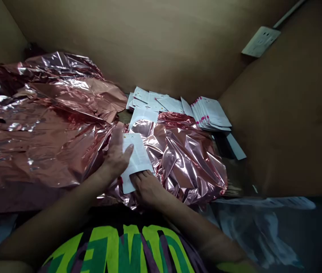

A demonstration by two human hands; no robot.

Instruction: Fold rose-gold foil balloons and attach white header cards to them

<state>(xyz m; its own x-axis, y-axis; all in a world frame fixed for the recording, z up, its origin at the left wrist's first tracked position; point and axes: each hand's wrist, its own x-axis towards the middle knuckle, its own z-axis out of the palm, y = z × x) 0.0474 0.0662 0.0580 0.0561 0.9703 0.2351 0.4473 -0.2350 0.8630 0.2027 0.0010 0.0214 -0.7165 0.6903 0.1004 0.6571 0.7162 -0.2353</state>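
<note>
Far left, a big heap of crumpled rose-pink foil [44, 125] fills that side of the scene, shiny and creased, its near edge running under the person's left forearm. The left hand [117, 153] lies flat with fingers spread, palm down, pressing on the left edge of a white card [136, 159]; it grips nothing, only pins the card. The card is a narrow white slip with faint print, lying on a smaller bundle of the same pink foil [186, 159]. Its long axis runs from near to far, leaning a little to the left at the far end, and one short end points toward the person. The right hand [146, 185] sits at that near end, fingertips curled against the card's lower edge; whether they pinch the card or just rest on it is hard to tell from here, as the knuckles cover the contact.

Farther off, between the foil and the brown wall, loose white cards [152, 102] lie scattered, and to their right a fanned stack of cards [212, 113] with pink marks on the edges. A wall socket [260, 41] sits high on the right. Clear plastic bags [257, 223] lie near right, beside the person's green-lettered shirt [121, 250].
</note>
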